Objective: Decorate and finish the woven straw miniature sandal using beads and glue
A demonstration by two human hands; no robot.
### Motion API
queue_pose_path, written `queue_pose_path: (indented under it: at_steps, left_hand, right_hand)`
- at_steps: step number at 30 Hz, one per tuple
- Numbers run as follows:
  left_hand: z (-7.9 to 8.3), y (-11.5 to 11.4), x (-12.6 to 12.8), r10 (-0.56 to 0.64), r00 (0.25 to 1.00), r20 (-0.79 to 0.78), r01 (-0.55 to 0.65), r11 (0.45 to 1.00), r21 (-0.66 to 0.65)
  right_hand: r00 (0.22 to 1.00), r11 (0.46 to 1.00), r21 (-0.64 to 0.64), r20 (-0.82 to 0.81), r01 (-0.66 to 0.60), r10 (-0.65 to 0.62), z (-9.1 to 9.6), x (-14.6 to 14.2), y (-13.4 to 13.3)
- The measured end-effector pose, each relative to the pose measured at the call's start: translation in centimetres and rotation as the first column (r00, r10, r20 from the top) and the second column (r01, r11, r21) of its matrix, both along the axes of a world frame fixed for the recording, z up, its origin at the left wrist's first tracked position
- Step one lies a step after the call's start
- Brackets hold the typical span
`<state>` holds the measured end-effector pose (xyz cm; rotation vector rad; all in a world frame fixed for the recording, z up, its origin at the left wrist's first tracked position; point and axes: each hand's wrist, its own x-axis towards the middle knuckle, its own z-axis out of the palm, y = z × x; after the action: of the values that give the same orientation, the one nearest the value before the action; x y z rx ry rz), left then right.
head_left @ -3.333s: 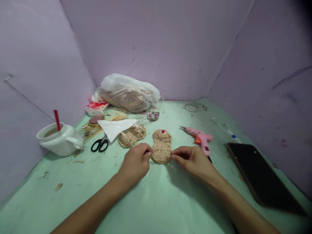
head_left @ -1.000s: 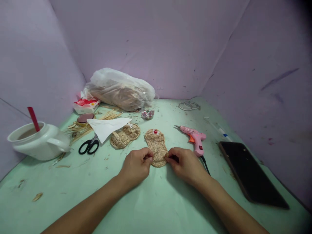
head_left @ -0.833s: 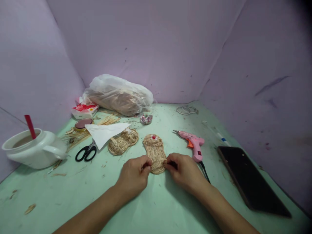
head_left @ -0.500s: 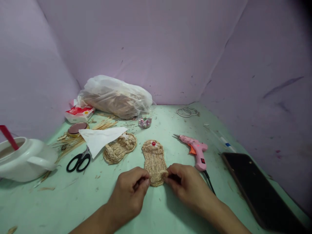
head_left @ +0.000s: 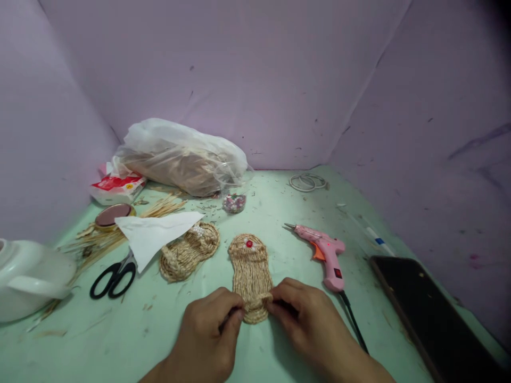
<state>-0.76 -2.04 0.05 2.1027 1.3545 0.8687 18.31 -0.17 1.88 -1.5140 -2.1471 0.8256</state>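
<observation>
A small woven straw sandal (head_left: pixel 250 272) with a red bead at its toe lies flat on the green table (head_left: pixel 120 340). My left hand (head_left: pixel 209 335) pinches the left side of its heel end, fingers curled closed. My right hand (head_left: pixel 307 319) pinches the right side of the same end, also closed. A thin strand across the heel seems to run between the two pinches. A second woven sandal (head_left: pixel 187 252) lies to the left, partly under a white paper sheet (head_left: pixel 154 236).
A pink glue gun (head_left: pixel 325 252) lies to the right, its cord passing my right hand. A black phone (head_left: pixel 427 314) lies far right. Black scissors (head_left: pixel 114 276), a white pot (head_left: pixel 27 276), straw sticks (head_left: pixel 96 239), a bead dish (head_left: pixel 234 202) and a plastic bag (head_left: pixel 179 157) stand left and behind.
The view has dropped and shifted right, so sandal and hands sit lower in frame. Both hands keep their pinch on the heel end, slid slightly further down it.
</observation>
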Motion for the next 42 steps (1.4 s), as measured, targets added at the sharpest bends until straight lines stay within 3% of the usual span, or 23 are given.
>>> queue_pose_path:
  at_steps: [10, 17, 23, 26, 30, 35, 42]
  left_hand:
    - [-0.1, 0.1, 0.1, 0.005, 1.000, -0.023, -0.005, 0.999, -0.033]
    - [0.2, -0.1, -0.1, -0.015, 1.000, -0.001, 0.015, 0.999, -0.052]
    - [0.6, -0.3, -0.3, -0.033, 0.999, 0.036, 0.035, 0.998, -0.045]
    - [1.0, -0.4, -0.3, -0.029, 0.995, 0.093, 0.032, 0.999, -0.023]
    - [1.3, -0.3, -0.2, 0.051, 0.982, 0.182, -0.061, 0.997, 0.046]
    - [0.9, 0.2, -0.1, 0.168, 0.971, 0.169, -0.164, 0.986, -0.037]
    - [0.7, 1.1, 0.1, 0.199, 0.978, 0.065, -0.195, 0.979, -0.064]
  right_hand:
    - [1.000, 0.999, -0.033, 0.005, 0.012, -0.012, 0.0, -0.2, -0.1]
    - [0.972, 0.981, -0.191, -0.232, -0.016, -0.029, -0.2, 0.6, 0.2]
    - [0.962, 0.971, -0.239, -0.270, -0.015, -0.051, -0.3, 0.6, 0.3]
    - [0.945, 0.976, -0.191, -0.288, 0.104, -0.157, -0.8, 0.8, 0.5]
    - [0.925, 0.972, -0.023, -0.303, 0.233, -0.229, -1.5, 1.0, 0.9]
    - [0.950, 0.988, 0.056, -0.285, 0.146, -0.125, -1.5, 0.7, 1.0]
    - [0.954, 0.976, 0.054, -0.228, 0.211, -0.194, -2.0, -0.1, 0.6]
